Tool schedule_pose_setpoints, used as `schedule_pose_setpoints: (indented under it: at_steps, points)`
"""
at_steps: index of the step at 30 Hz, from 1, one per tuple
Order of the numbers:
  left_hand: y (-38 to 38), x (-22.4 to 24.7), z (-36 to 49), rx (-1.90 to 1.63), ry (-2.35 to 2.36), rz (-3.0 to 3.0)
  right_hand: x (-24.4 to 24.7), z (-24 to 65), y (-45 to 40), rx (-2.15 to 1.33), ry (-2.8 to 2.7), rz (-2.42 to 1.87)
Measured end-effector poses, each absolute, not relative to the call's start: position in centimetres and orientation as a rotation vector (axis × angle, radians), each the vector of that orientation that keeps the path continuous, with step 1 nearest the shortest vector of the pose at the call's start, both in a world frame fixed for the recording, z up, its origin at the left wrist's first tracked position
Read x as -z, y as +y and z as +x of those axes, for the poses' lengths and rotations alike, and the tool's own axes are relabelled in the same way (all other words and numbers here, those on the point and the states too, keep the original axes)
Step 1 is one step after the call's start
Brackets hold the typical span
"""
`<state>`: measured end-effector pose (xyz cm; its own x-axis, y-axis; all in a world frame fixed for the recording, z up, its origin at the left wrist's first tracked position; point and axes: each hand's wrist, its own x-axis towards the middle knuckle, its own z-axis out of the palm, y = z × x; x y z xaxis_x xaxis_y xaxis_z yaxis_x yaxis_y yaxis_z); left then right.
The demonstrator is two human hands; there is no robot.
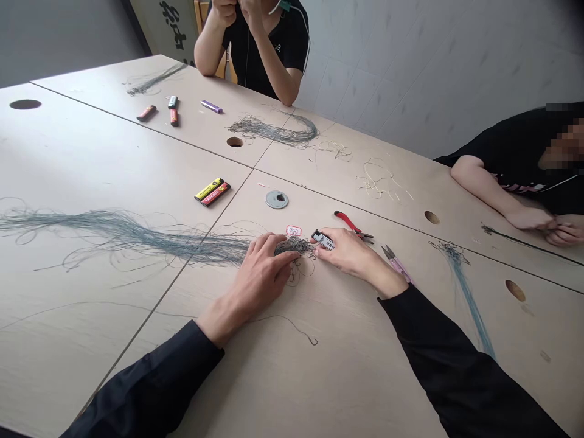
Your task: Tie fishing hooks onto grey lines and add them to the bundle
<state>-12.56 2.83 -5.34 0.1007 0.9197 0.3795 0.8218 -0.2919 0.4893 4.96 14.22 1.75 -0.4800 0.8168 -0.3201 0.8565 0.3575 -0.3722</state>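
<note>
A long bundle of blue-grey line (168,240) runs from the left edge to the middle of the table and ends in a tangle of small dark hooks (298,246). My left hand (262,267) rests over that end, its fingers wrapped on the bundle just behind the hooks. To the right, my right hand (344,252) holds a white and black lighter (323,239) close to the hooks. A small red-edged label (293,231) lies just beyond. One loose line with a single hook (312,342) lies nearer to me.
Red-handled pliers (347,221) and scissors (396,263) lie right of my right hand. Beyond are a grey disc (277,199), two lighters (212,192) and another line bundle (278,131). One person (269,48) sits opposite, another person (502,164) at the right.
</note>
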Motion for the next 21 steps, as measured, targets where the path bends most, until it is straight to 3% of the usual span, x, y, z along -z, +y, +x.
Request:
schedule_pose_setpoints:
  at_steps: [21]
  points:
    - [2.8, 4.7, -12.8, -1.012, 1.779, 2.26, -0.7, 6.1, 12.4, 1.051, 2.604, 1.699]
